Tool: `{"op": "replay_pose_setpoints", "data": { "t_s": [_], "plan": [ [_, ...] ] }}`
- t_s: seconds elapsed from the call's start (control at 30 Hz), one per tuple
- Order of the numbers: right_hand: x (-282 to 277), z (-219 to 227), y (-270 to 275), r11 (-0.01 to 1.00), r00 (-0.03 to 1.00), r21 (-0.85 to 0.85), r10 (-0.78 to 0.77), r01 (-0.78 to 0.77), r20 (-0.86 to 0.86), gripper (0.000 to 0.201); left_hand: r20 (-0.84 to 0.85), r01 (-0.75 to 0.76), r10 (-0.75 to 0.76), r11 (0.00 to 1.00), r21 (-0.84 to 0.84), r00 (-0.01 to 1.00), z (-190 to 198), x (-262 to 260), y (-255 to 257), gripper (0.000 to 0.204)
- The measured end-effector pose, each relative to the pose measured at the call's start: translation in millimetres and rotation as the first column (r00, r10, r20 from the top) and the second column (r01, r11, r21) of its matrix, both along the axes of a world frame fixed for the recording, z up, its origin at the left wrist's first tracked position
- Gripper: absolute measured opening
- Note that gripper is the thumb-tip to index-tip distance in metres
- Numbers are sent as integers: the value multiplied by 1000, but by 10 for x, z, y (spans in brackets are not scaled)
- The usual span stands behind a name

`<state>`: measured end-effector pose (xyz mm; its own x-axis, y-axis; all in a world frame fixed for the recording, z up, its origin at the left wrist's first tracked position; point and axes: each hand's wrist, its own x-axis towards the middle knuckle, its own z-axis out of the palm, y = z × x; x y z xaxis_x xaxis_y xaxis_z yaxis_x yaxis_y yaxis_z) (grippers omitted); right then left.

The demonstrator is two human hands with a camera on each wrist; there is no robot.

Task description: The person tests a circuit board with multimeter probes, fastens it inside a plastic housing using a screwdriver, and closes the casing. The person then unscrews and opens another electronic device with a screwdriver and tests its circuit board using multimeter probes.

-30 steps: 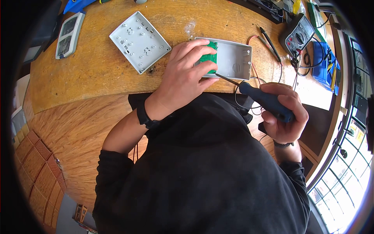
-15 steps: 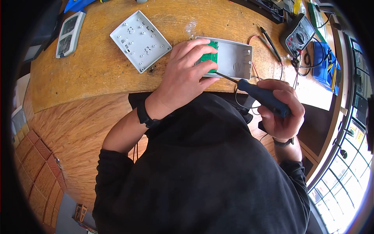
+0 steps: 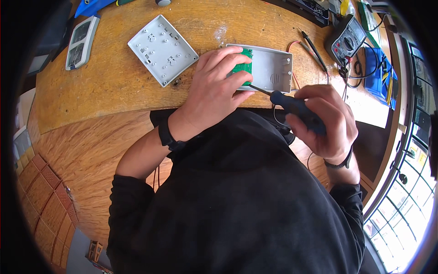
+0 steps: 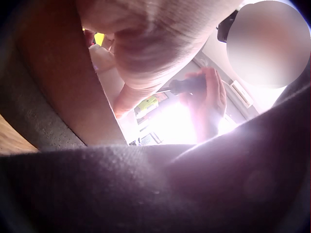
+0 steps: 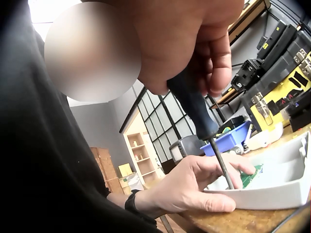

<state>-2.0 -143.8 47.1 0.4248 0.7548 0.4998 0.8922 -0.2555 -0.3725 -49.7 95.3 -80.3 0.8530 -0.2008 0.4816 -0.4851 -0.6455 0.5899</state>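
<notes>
A green circuit board (image 3: 242,68) lies inside a light grey plastic case (image 3: 267,68) near the table's front edge. My left hand (image 3: 212,91) grips the case's left part, fingers reaching over the board and thumb outside the near wall, as the right wrist view shows. With my right hand (image 3: 326,121) I hold a screwdriver (image 5: 194,107) by its dark blue handle. Its shaft slants down to the left, and the tip meets the board's near corner, just beside my left fingers. The left fingers hide much of the board.
Left of the case lies a grey plastic cover (image 3: 164,52) with small posts. At the back right are a multimeter (image 3: 346,41), a black test probe (image 3: 314,45) with leads, and a blue bin (image 3: 375,75). A grey two-window panel (image 3: 82,43) lies far left.
My right hand has turned on the screwdriver handle, knuckles rolling over the top, and shifted slightly left. The tip stays at the board's corner. My left hand keeps its hold.
</notes>
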Motion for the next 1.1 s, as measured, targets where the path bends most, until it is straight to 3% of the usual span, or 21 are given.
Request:
{"op": "replay_pose_setpoints", "data": {
  "t_s": [0.13, 0.4, 0.47, 0.67, 1.1],
  "plan": [
    [115, 128, 140, 996, 991, -87, -12, 25, 137, 35, -53, 44, -39, 995, 91, 998, 149, 1, 46, 35],
    [153, 216, 224, 983, 973, -184, 55, -13, 225, 32, -61, 88, -77, 971, 220, 995, 377, 155, 234, 46],
    [158, 195, 227, 984, 970, -177, 45, -3, 237, 31, -134, 148, -118, 961, 235, 984, 410, 184, 257, 53],
    [154, 212, 228, 984, 982, -175, 21, 13, 188, 28, -180, 190, -138, 930, 316, 974, 488, 228, 261, 60],
    [125, 242, 196, 983, 996, -166, -69, 77, 52, 24, -157, 176, -133, 937, 302, 979, 445, 222, 272, 57]
  ]
}}
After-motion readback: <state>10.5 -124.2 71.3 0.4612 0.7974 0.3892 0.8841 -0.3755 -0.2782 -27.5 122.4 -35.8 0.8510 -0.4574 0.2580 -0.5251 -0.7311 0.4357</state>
